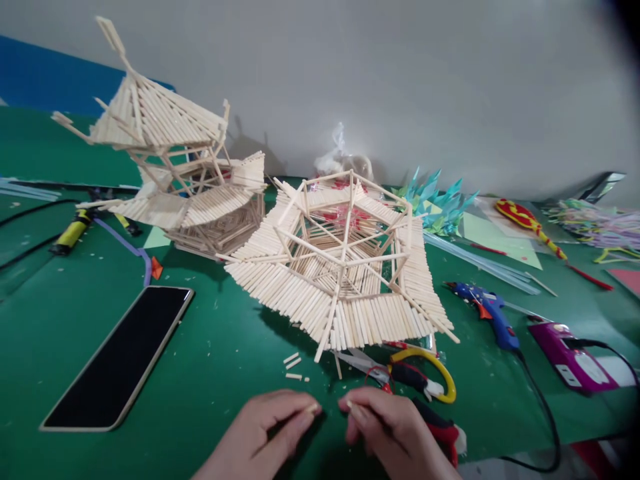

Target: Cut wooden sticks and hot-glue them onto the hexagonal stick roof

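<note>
My left hand (pixel 270 427) is closed in a pinch on a small piece of wooden stick (pixel 312 407), whose pale end shows at the fingertips. Across a narrow gap, my right hand (pixel 387 423) pinches another tiny piece of stick (pixel 350 405), mostly hidden by the fingers. Just beyond both hands stands a many-sided model of wooden sticks (pixel 380 320), with a slatted sloping roof and an open frame on top. A few short cut stick pieces (pixel 293 363) lie between the model and my left hand. Scissors with a yellow handle (pixel 445 373) rest by my right hand, partly under the roof edge.
A taller stick pavilion (pixel 160 120) stands back left, above a dark-screened phone (pixel 123 360). Red-handled pliers (pixel 440 427) lie partly behind my right hand. A blue glue gun (pixel 493 313) and a purple power box (pixel 573 357) with cables occupy the right of the green table (pixel 220 353).
</note>
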`<state>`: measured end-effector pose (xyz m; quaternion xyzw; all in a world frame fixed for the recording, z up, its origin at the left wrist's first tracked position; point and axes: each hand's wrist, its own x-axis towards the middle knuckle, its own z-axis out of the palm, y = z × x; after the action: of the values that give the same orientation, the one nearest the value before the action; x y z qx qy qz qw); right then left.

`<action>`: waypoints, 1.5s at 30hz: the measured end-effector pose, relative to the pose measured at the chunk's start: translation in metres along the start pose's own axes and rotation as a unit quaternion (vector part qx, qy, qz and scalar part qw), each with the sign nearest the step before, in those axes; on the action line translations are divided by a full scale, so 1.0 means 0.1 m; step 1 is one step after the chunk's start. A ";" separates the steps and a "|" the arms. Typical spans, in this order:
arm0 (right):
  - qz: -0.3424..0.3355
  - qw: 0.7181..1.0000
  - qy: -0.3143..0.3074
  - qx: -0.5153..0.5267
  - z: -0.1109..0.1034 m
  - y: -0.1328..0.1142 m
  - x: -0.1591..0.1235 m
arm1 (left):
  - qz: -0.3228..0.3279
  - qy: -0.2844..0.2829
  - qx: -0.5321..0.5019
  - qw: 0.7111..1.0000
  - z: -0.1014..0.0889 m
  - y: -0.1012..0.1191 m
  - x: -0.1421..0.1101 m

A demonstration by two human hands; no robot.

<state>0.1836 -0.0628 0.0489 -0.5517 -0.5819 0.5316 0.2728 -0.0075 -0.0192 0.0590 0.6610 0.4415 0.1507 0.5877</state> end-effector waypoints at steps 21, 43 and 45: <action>-0.135 0.940 0.197 -0.242 0.40 0.23 0.25 | 0.216 0.140 0.409 0.876 -0.08 -0.58 0.13; -0.186 0.938 0.155 -0.247 0.44 0.11 0.26 | 0.220 0.133 0.289 0.922 -0.08 -0.58 0.02; -0.189 0.940 0.151 -0.240 0.46 0.11 0.25 | 0.225 0.124 0.268 0.929 -0.07 -0.55 0.01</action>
<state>0.1395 -0.0565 0.0187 -0.5549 -0.7376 0.2248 0.3122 -0.0341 -0.0182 0.0100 0.8519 0.3743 0.2363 0.2800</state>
